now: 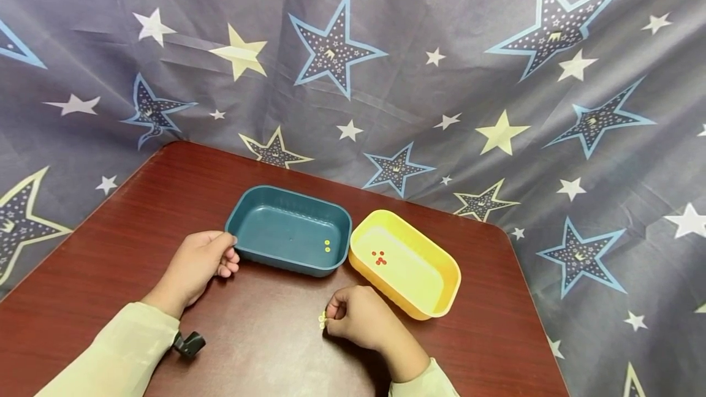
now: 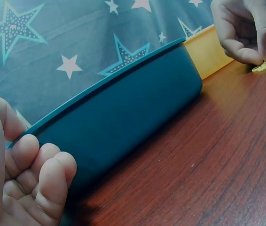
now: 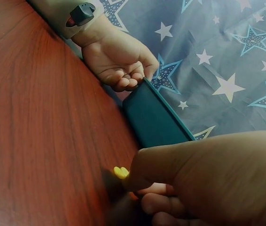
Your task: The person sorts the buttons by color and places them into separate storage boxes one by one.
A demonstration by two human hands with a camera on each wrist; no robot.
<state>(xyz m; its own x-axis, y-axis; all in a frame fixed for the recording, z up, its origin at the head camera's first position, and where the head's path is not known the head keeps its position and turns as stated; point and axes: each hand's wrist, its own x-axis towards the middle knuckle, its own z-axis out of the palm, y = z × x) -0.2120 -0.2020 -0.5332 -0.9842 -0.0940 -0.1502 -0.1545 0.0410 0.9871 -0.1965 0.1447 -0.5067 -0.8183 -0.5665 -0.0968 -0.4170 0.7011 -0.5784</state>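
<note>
The left hand point(image 1: 205, 262) pinches the near-left rim of a teal plastic tray point(image 1: 292, 260) between thumb and curled index finger. Two small yellow buttons point(image 1: 327, 242) lie inside this tray, toward its right end. On the table in front of the trays, the right hand point(image 1: 361, 318) has thumb and index finger brought together at a little cluster of yellow buttons point(image 2: 263, 67). It pinches at the cluster, and the fingertips partly cover it. Several red buttons point(image 1: 380, 258) sit in a yellow tray point(image 1: 449, 287) just beyond the right hand.
Both trays stand side by side, nearly touching, on a dark red wood-grain table point(image 1: 248, 336). A grey curtain point(image 1: 408, 109) with star prints hangs behind the table's far edge. A black device point(image 1: 189, 344) is strapped at the left wrist.
</note>
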